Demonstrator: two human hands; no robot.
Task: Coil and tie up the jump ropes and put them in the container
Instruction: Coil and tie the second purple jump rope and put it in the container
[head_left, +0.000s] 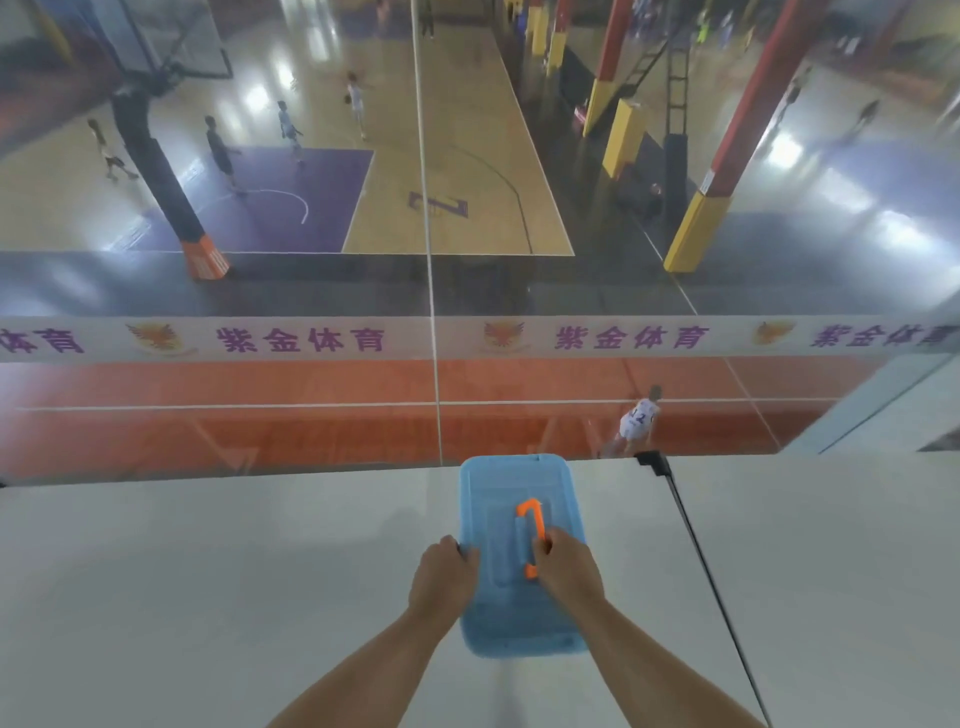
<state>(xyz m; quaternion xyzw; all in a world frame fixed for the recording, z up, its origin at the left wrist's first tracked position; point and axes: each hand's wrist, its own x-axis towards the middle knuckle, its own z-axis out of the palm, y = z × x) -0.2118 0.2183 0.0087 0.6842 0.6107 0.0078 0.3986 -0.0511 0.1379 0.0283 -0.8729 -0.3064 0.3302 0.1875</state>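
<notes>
A light blue plastic container (498, 483) with its lid on sits on the pale floor just before a glass wall. An orange handle (533, 519) stands on top of the lid. My left hand (441, 577) grips the container's left edge, fingers curled over the rim. My right hand (569, 569) holds the orange handle near its lower end. No jump rope shows outside the container, and the lid hides what is inside.
A glass wall with a white lettered band (467, 338) stands right behind the container, overlooking basketball courts with several people. A thin black cable (711, 587) runs across the floor on the right from a black fitting (652, 460).
</notes>
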